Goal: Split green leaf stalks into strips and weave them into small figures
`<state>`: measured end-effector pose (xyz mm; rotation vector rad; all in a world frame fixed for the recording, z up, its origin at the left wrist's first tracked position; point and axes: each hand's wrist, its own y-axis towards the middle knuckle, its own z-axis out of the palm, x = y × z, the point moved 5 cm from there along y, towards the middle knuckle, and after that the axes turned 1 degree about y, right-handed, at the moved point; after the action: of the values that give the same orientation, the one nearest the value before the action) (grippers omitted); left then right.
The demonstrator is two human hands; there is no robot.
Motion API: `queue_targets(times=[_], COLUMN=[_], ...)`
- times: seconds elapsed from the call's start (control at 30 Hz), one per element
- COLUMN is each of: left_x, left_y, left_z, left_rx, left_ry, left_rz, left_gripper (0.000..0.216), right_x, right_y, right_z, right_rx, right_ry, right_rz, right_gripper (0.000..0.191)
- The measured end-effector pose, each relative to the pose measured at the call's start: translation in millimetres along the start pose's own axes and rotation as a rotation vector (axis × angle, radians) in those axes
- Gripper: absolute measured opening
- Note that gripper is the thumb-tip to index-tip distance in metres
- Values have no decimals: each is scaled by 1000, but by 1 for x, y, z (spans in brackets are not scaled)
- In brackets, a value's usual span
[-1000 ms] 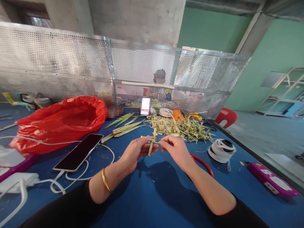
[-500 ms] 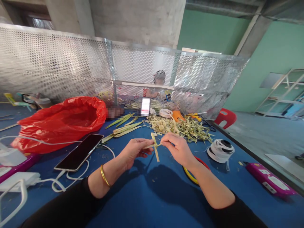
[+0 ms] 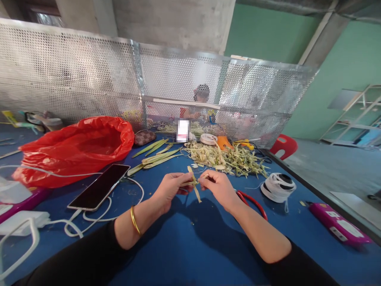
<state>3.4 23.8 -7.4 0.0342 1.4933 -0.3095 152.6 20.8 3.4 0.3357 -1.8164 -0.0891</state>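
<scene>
Low over the table, my left hand [image 3: 171, 188] is closed, thumb and fingers pinching a small crossed piece of pale yellow-green leaf strips [image 3: 197, 194]. One strip stands out above and below the crossing; another runs back into the left fingers. Close on the right, my right hand [image 3: 218, 186] is closed in a pinch beside the crossing, apparently on a thin end of the same piece; its fingers hide most of that end. Under the right forearm lies a red-handled tool [image 3: 257, 204], partly covered. Beyond the hands is a heap of knotted leaf pieces [image 3: 226, 159].
Long green leaf strips [image 3: 157, 159] lie left of the heap. A red plastic bag [image 3: 59, 159] and a phone [image 3: 99, 186] with white cables are on the left. White tape roll [image 3: 278, 187] and purple packet [image 3: 337, 222] sit right. A perforated metal screen [image 3: 178, 71] stands behind; a person sits beyond.
The right fingers have closed in nearer to the crossing of the leaf piece, and the right hand has turned slightly. My left hand keeps its pinch. The view has shifted a little.
</scene>
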Motion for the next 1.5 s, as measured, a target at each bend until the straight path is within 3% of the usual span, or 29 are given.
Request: queue_targets(times=[0.23, 0.5, 0.6, 0.87, 1.03, 1.13, 1.27, 1.5], left_x=[3, 4, 4, 10, 4, 4, 5, 4], left_y=[4, 5, 5, 2, 4, 4, -1, -10], left_z=[-2, -4, -4, 7, -1, -3, 0, 2], left_rx=[-19, -70, -71, 90, -26, -9, 60, 87], left_ry=[-41, -152, -151, 51, -104, -290, -400, -178], left_rz=[15, -17, -21, -16, 29, -47, -179, -261], left_gripper=[26, 22, 22, 29, 22, 16, 16, 27], right_x=[-1, -9, -4, -6, -9, -2, 7, 14], right_y=[1, -1, -2, -2, -2, -1, -1, -7], right_z=[-1, 1, 4, 6, 8, 3, 9, 11], right_rx=[27, -1, 16, -10, -9, -50, 152, 54], right_ry=[53, 256, 210, -3, 110, 101, -46, -681], right_rz=[16, 166, 136, 53, 96, 33, -53, -477], right_gripper=[16, 33, 27, 21, 18, 20, 16, 18])
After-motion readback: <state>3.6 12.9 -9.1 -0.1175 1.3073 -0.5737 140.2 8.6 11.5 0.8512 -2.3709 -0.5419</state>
